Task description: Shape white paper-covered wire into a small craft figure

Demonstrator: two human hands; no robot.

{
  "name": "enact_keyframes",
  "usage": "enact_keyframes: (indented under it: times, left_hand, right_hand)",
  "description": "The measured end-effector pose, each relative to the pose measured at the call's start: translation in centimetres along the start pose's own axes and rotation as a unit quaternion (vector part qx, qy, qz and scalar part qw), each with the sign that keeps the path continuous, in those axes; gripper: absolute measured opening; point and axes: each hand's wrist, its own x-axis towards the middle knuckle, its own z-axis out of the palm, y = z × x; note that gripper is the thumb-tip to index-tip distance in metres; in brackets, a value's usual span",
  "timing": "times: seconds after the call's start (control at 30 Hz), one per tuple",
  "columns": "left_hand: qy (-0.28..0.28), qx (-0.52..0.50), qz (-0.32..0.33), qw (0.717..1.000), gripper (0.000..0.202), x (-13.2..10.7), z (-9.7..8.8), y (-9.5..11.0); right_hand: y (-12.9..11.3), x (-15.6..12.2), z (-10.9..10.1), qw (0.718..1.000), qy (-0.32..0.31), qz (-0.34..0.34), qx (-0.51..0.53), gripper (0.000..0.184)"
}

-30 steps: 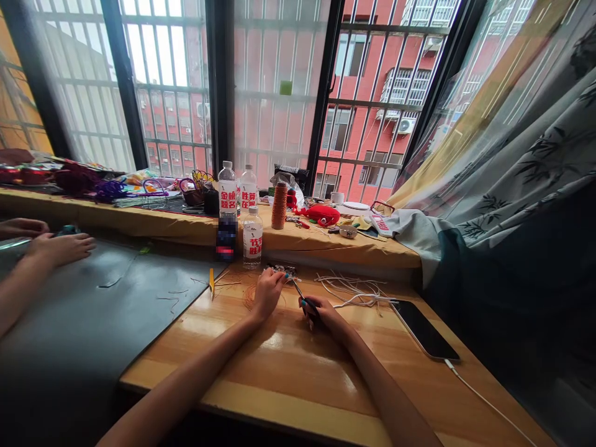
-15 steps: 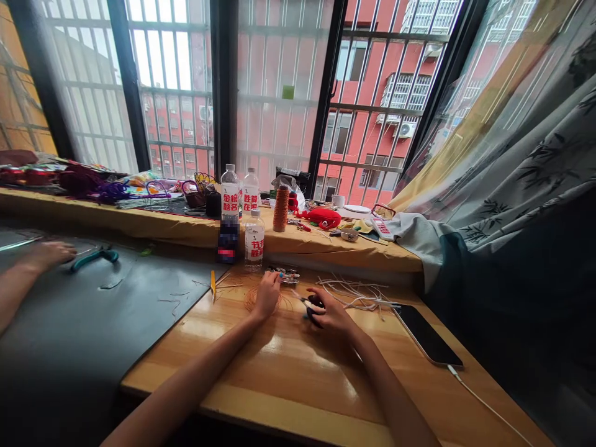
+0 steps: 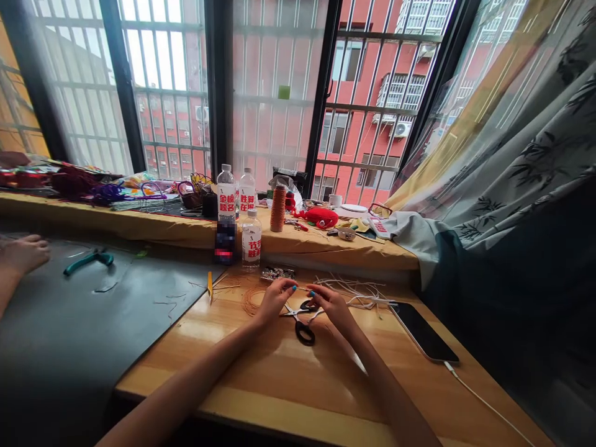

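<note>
My left hand (image 3: 275,300) is closed, its thumb and fingers pinching one end of a short stretch of thin white cord (image 3: 302,288). The other end is pinched by my right hand (image 3: 329,302), fingertips facing the left ones with a small gap between. Beneath and between both hands lie black-handled scissors (image 3: 305,334) on the wooden table, blades spread apart and partly hidden. Left of my left hand is a loose coil of thin orange-brown cord (image 3: 250,302). A bundle of white cords (image 3: 367,292) lies behind and to the right of my right hand.
Small metal parts (image 3: 278,274) sit behind my left hand. Yellow tweezers (image 3: 210,287) lie leftward, a charging phone (image 3: 423,332) rightward. Bottles (image 3: 251,242) and a thread spool (image 3: 278,210) stand at the back. Another person's hand (image 3: 25,254) is near teal pliers (image 3: 88,262) on the grey mat.
My right hand has let go of the scissors, which now lie on the table. Both hands have come together at the white cord. The other person's hand has moved left.
</note>
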Motion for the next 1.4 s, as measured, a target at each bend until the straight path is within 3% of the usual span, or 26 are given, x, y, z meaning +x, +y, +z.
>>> enact_keyframes:
  times: [0.2, 0.33, 0.63, 0.8, 1.0, 1.2, 1.4]
  left_hand:
    - [-0.029, 0.164, 0.113, 0.979, 0.016, -0.6, -0.2, 1.3]
    - [-0.052, 0.213, 0.149, 0.964, 0.018, -0.9, -0.1, 1.5]
    - [-0.029, 0.214, 0.155, 0.964, 0.014, -1.2, 0.3, 1.1]
    - [-0.048, 0.222, 0.151, 0.962, 0.014, -1.1, 0.2, 1.1]
    - [-0.090, 0.242, 0.142, 0.956, 0.019, -1.1, 0.0, 1.4]
    - [-0.086, 0.268, 0.141, 0.949, 0.020, -1.3, 0.3, 1.2]
    - [-0.075, 0.263, 0.145, 0.951, 0.020, -1.5, 0.4, 1.3]
  right_hand:
    - [-0.3, -0.3, 0.2, 1.000, 0.019, -0.009, 0.012, 0.025]
    - [-0.5, -0.3, 0.2, 1.000, 0.000, -0.024, 0.019, 0.023]
    - [-0.1, -0.2, -0.1, 1.000, -0.010, 0.015, 0.012, 0.024]
    - [-0.1, -0.3, 0.1, 0.999, -0.038, 0.029, 0.012, 0.018]
    - [-0.5, -0.4, 0.2, 0.998, -0.009, 0.045, 0.035, 0.022]
    - [-0.4, -0.4, 0.0, 0.998, -0.018, 0.022, -0.051, 0.020]
    - [-0.8, -0.6, 0.0, 0.997, -0.057, 0.020, -0.051, 0.016]
